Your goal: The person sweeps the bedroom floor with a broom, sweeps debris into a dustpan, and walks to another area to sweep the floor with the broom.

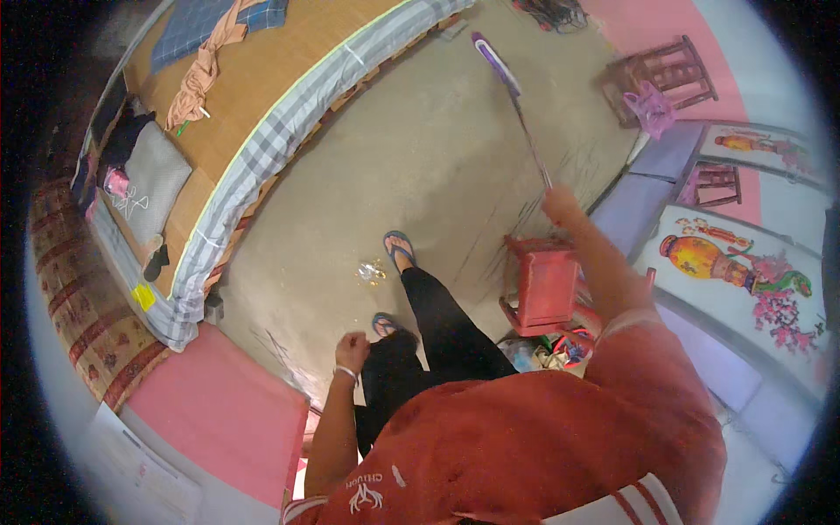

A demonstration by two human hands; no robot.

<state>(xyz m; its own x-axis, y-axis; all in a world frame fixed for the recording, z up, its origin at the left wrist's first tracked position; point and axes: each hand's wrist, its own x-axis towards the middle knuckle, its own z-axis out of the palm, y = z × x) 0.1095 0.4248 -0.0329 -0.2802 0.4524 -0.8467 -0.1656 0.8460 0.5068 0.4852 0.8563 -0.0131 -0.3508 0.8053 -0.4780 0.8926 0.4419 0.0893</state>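
You are mid-sweep: your right hand [560, 203] is clamped on the long handle of the purple-headed broom [507, 83], its head far out on the floor [411, 157] near the bed [262, 105]. Your left hand [353, 348] hangs fisted, empty. Next, I judge, draw the head toward the shiny litter [371, 272] by your feet.

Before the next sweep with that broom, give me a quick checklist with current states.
1. Right hand gripping the broom handle: ok.
2. Broom head touching the floor: cannot tell.
3. Left hand free, closed in a loose fist: ok.
4. Shiny litter lies by the front foot, away from the broom head: not ok.
5. Red stool crowds the right arm: not ok.
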